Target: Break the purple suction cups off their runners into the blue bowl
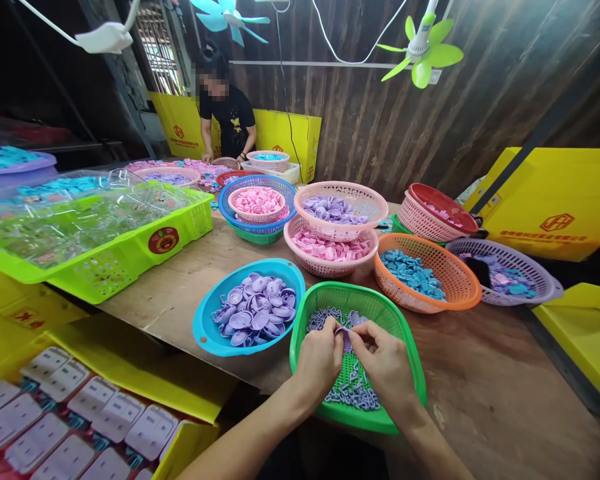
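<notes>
Over the green basket, my left hand and my right hand meet with their fingers closed on one small purple plastic piece. The fingers cover part of it, so its full shape is hidden. Inside the basket lie many small grey-purple hook-like parts, some near the front and some at the back left. Another purple piece rests behind my fingers. Just left of the basket, a blue bowl holds a heap of purple oval, dish-shaped pieces.
Behind stand a pink basket, an orange basket of teal pieces and a lilac basket. A lime-green crate of clear packaging is left. An open yellow carton sits below the table edge. A person works across the table.
</notes>
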Tool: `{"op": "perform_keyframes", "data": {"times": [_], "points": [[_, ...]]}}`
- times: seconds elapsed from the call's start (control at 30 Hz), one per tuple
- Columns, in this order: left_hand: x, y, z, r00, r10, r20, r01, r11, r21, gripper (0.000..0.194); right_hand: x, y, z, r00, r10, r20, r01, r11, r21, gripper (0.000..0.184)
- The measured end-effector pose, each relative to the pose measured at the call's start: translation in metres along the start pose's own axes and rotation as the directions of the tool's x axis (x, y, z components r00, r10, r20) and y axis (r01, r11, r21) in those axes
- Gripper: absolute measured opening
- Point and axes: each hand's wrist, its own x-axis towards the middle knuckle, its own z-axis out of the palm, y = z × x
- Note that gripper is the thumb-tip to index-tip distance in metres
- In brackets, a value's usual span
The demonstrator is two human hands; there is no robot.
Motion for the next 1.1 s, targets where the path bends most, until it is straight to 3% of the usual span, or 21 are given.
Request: {"op": "perform_keyframes", "data": {"times": [0.23,0.37,0.43,0.5,0.57,0.67,0.77,0.87,0.9,0.93,0.97,1.1], "points": [[-0.006,-0.002,0.003,0.995,0.091,-0.028,-0.082,0.967,0.240,0.019,-0.004,-0.006,0.007,0.993,-0.114,-0.036,0.102,0.966,-0.236,0.018],[-0.010,-0.003,0.005,0.991,0.128,-0.028,-0.119,0.968,0.221,0.019,-0.003,-0.011,0.014,0.995,-0.094,-0.036,0.082,0.967,-0.242,0.019],[-0.009,-0.007,0.000,0.994,0.106,-0.008,-0.101,0.969,0.227,0.020,0.004,-0.009,0.014,0.996,-0.075,0.043,0.081,0.984,-0.157,0.019],[-0.002,-0.018,-0.014,0.998,0.062,-0.007,-0.058,0.963,0.264,0.020,0.016,0.002,0.011,0.974,-0.066,0.217,0.078,0.996,-0.049,0.020],[0.009,-0.035,-0.037,0.998,-0.009,-0.059,0.029,0.937,0.348,0.021,0.030,0.022,0.005,0.924,-0.028,0.382,0.062,0.995,-0.079,0.023],[0.030,-0.062,-0.076,0.968,-0.107,-0.226,0.217,0.811,0.543,0.022,0.046,0.060,-0.001,0.879,0.133,0.458,0.110,0.878,-0.466,0.018],[0.047,-0.070,-0.088,0.955,-0.022,-0.297,0.211,0.752,0.625,0.028,0.046,0.088,0.007,0.843,0.237,0.483,0.136,0.775,-0.617,0.010],[0.064,-0.052,-0.058,0.990,0.033,-0.138,0.057,0.799,0.598,0.030,0.036,0.096,0.024,0.821,0.300,0.486,0.139,0.721,-0.679,0.019],[0.071,-0.044,-0.042,0.999,0.018,0.031,-0.032,0.840,0.541,0.028,0.032,0.096,0.029,0.817,0.318,0.481,0.140,0.699,-0.701,0.020],[0.079,-0.035,-0.024,0.981,-0.023,0.191,-0.072,0.877,0.474,0.028,0.029,0.096,0.034,0.812,0.336,0.477,0.141,0.680,-0.720,0.021],[0.087,-0.027,-0.007,0.965,-0.034,0.260,-0.088,0.891,0.445,0.025,0.026,0.096,0.038,0.805,0.353,0.476,0.144,0.663,-0.735,0.020],[0.115,-0.004,0.044,0.921,-0.060,0.384,-0.090,0.928,0.362,0.014,0.020,0.099,0.045,0.781,0.371,0.502,0.186,0.630,-0.754,0.029]]}}
